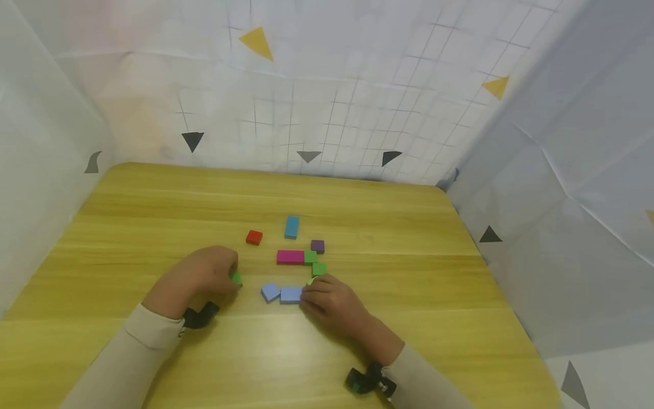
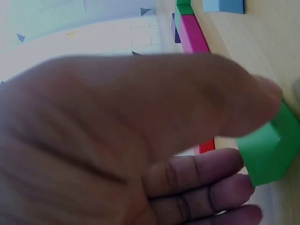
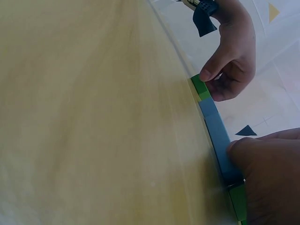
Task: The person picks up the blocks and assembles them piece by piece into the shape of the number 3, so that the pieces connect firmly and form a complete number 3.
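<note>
Nearer the person than the magenta block [image 1: 290, 257], the matte light-blue block [image 1: 290, 295] lies flat, its long axis running left-right. The small, plain green block [image 1: 236, 279] sits left of and nearer than the magenta one, askew, pinched by the left hand [image 1: 206, 274]. The right hand's [image 1: 334, 302] bent fingers touch the light-blue block's right end; whether they grip cannot be told.

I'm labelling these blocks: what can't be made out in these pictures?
Head view: full shape of the pale-green piece, hidden by the right hand.
Left wrist view: most of the red square block, behind the left hand.
Left wrist view: rest of the light-blue block, cut off by the top edge.
</note>
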`<state>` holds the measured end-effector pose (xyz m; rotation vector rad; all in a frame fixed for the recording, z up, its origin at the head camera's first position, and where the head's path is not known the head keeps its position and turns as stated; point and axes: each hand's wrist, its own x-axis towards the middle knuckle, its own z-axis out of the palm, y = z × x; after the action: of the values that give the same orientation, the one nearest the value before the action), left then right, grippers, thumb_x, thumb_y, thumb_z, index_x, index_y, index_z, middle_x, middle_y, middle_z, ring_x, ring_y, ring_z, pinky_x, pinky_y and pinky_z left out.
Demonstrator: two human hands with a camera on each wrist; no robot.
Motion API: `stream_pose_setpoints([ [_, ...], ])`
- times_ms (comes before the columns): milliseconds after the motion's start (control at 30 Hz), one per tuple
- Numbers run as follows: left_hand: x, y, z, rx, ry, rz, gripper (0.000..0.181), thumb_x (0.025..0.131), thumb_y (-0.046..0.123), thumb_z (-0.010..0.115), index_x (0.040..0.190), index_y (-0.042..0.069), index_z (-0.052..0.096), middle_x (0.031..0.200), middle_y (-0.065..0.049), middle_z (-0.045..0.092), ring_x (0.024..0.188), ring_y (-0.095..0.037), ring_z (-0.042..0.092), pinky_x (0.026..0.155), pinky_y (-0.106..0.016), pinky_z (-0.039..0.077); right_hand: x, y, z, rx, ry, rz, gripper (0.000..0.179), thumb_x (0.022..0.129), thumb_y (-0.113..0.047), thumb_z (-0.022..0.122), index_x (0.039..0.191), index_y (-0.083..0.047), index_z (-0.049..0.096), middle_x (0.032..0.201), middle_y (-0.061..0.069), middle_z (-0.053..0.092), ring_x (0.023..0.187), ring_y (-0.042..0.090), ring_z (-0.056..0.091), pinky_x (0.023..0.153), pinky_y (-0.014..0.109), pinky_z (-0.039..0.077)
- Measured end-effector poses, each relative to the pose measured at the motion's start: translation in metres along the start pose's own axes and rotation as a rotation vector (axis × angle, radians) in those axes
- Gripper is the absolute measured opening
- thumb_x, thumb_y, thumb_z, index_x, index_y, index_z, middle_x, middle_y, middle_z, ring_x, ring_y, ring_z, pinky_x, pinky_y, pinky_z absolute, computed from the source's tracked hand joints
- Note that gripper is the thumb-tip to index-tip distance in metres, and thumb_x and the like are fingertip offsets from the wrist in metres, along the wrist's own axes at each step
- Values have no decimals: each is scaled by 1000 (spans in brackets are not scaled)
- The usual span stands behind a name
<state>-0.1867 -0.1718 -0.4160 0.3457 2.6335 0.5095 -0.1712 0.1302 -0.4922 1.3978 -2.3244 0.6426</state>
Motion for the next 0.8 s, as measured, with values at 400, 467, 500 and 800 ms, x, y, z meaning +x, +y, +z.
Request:
stream_pose_setpoints([
  [400,2,-3,1,35,29,13,24,78,27,69,72,11,52,67,-3,49,59,-17,43,51,-29,34,1,-1,-1,0,-7,-1,13,82,-22,65,93,-16,71,97,-5,67,96,9,57,89,18,41],
  [467,4,-3,2,34,31,16,23,79,27,68,73,11,52,68,-3,49,59,-17,43,51,-29,34,1,-2,-2,4,-10,2,13,82,-22,65,93,-16,71,97,-6,67,97,9,56,90,18,41],
  [500,4,-3,2,32,31,14,23,79,27,68,73,11,52,68,-3,49,60,-17,43,51,-29,34,2,-2,-2,6,-10,2,13,82,-21,65,93,-16,71,97,-6,67,96,9,56,90,18,41],
  [800,13,-3,7,29,71,32,23,80,30,67,74,12,53,67,-3,50,61,-17,45,53,-29,36,2,0,-1,-10,9,-12,13,81,-21,66,91,-15,71,95,-5,67,95,9,57,88,18,42],
])
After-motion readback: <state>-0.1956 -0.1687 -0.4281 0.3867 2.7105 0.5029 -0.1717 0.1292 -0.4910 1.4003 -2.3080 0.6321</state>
